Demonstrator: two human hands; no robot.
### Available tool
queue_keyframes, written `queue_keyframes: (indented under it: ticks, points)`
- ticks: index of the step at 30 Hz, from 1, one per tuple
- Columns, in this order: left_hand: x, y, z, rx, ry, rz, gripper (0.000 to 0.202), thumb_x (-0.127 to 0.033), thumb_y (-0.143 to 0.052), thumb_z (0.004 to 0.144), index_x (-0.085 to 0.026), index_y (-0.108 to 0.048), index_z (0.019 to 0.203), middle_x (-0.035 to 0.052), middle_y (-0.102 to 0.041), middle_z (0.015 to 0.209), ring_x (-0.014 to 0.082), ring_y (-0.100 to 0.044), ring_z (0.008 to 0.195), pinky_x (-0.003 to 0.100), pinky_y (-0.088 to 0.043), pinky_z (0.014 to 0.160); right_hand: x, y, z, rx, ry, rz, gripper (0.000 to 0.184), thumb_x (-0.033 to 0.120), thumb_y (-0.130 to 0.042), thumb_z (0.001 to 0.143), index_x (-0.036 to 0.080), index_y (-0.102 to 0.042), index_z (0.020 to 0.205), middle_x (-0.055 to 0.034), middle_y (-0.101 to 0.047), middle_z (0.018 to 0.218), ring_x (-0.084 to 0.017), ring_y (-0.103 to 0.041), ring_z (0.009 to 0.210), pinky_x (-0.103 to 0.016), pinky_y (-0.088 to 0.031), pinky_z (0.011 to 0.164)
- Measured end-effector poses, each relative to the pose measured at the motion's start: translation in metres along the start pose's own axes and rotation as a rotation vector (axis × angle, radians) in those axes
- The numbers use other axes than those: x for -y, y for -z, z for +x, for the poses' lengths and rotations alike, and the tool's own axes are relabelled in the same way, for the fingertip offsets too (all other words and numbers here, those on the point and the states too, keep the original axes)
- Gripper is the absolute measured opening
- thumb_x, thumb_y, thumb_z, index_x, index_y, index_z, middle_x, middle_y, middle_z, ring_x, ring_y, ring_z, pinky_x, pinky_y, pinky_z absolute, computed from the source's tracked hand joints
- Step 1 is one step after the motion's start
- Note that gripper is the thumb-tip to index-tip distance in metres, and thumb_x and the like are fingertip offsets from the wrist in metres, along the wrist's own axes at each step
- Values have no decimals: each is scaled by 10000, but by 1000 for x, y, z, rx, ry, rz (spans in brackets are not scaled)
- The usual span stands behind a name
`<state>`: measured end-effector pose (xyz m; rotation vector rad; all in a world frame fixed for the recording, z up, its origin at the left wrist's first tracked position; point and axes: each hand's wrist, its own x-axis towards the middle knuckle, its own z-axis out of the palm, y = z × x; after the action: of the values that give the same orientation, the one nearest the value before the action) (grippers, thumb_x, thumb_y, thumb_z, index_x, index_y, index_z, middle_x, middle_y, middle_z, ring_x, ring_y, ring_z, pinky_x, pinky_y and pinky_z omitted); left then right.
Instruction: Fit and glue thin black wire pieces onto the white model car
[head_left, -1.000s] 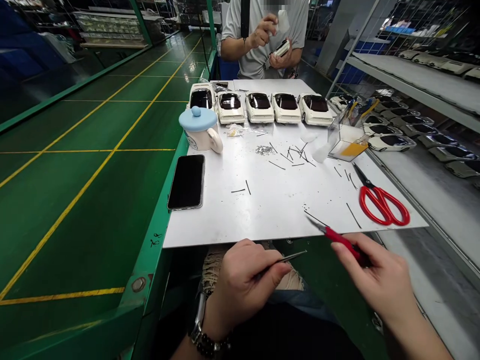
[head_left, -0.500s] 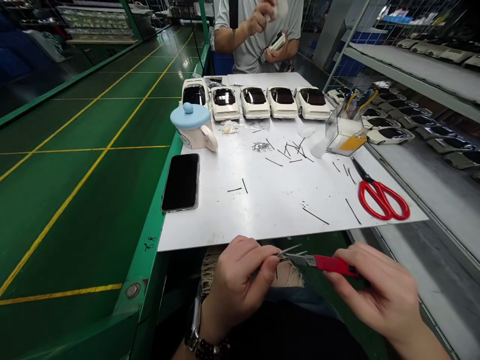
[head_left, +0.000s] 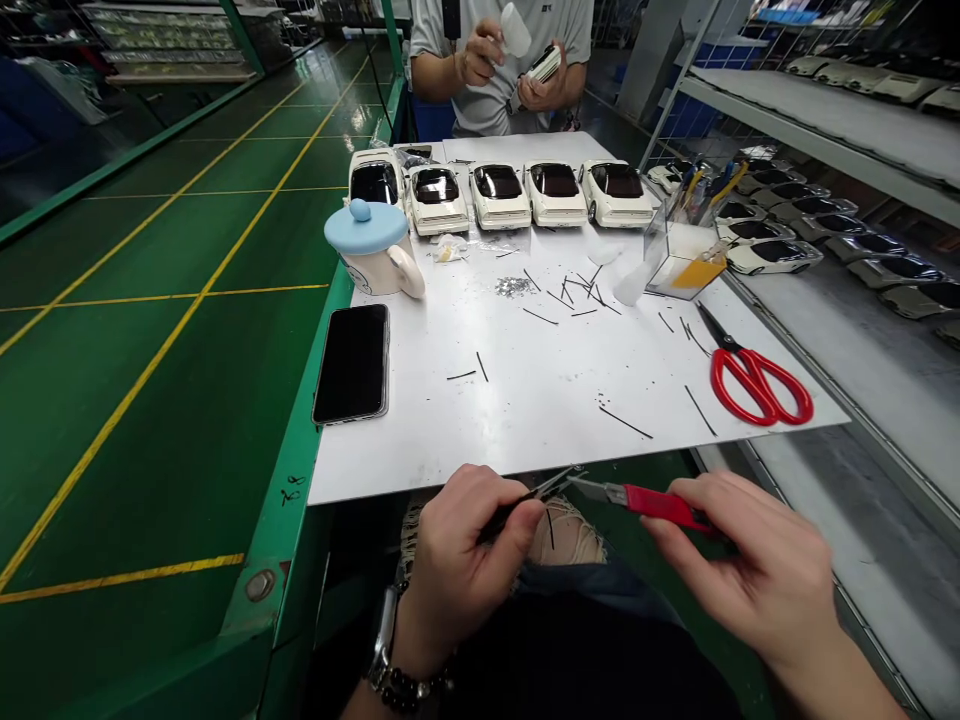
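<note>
The red knife (head_left: pixel 664 506) is held just off the near edge of the bench (head_left: pixel 525 400), fingers of the right hand (head_left: pixel 757 570) closed round its handle. The left hand (head_left: pixel 472 550) pinches tweezers (head_left: pixel 553 485); whether blade and tips touch is hard to tell. Beyond lie dark strips (head_left: pixel 625 422) and scissors (head_left: pixel 757 383).

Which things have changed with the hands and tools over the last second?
The right hand moved the red knife off the table's front edge, leftward and nearer the body; its blade now sits by the tips of the tweezers in the left hand. No visible release or new grip. Scissors, phone and lidded mug stayed put.
</note>
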<state>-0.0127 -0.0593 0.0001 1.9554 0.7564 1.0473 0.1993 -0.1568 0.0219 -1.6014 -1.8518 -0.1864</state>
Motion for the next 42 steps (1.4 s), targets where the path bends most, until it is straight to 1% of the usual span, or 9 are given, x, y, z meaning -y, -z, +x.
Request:
queue_keyframes:
  ticks: [6, 8, 17, 23, 30, 34, 38, 40, 42]
  points:
    - [-5, 0, 0, 65, -35, -177, 167, -213, -555, 894, -157, -605, 745, 6, -558, 635, 109, -479, 641, 239, -384, 608, -13, 0, -3, -90, -244, -320, 197, 364, -627, 855, 178, -597, 797, 14, -546, 616, -97, -490, 567, -234, -330, 522]
    - [-5, -1, -1, 72, -6, -195, 179, -226, -557, 895, -159, -612, 738, 3, -558, 629, 106, -480, 631, 235, -383, 596, -16, 2, -2, -124, -292, -301, 205, 371, -607, 868, 182, -604, 787, 21, -541, 600, -89, -479, 535, -231, -330, 506]
    - [0, -4, -1, 44, 175, -175, 247, -273, -533, 918, -164, -625, 717, -2, -598, 653, 89, -539, 619, 211, -412, 583, -1, -1, 0, 33, 0, 106, 93, 184, -613, 840, 145, -531, 860, 0, -497, 637, -95, -419, 567, -230, -352, 513]
    - [1, -5, 0, 22, 205, -175, 239, -258, -534, 918, -173, -633, 718, -20, -582, 636, 73, -520, 596, 190, -400, 568, -4, -5, 2, -31, -163, -90, 125, 261, -611, 868, 162, -558, 813, 14, -518, 625, -76, -446, 554, -211, -353, 519]
    - [4, -8, 2, 51, 284, -209, 301, -305, -511, 930, -165, -658, 707, -10, -565, 608, 74, -472, 537, 199, -373, 519, -3, -4, -2, 68, -85, 19, 110, 251, -618, 853, 165, -550, 847, 1, -544, 660, -102, -464, 577, -239, -379, 538]
    - [1, -7, 4, 66, 376, -278, 363, -366, -497, 932, -159, -654, 679, -11, -538, 573, 72, -448, 503, 200, -357, 489, -2, -9, 0, -10, -110, -69, 122, 265, -646, 838, 171, -569, 834, 2, -574, 663, -103, -498, 585, -240, -389, 555]
    - [-3, -5, 4, 156, 340, -376, 388, -378, -512, 925, -156, -658, 642, -14, -518, 547, 64, -433, 477, 200, -345, 473, -6, -4, 3, -142, -274, -236, 181, 335, -605, 871, 182, -588, 775, 28, -497, 557, -84, -449, 488, -232, -332, 468]
    - [-3, -5, 4, 160, 349, -399, 391, -372, -512, 926, -156, -659, 636, -17, -505, 538, 62, -432, 480, 197, -345, 475, -7, 0, 3, -118, -235, -139, 179, 330, -582, 884, 178, -582, 789, 24, -504, 573, -77, -432, 475, -226, -326, 453]
    - [-2, -6, 5, 147, 378, -418, 400, -381, -507, 928, -154, -656, 633, -19, -494, 531, 66, -440, 495, 196, -350, 484, -7, 1, 3, -2, -82, 21, 135, 294, -586, 876, 169, -568, 828, 5, -539, 629, -87, -454, 512, -228, -354, 483]
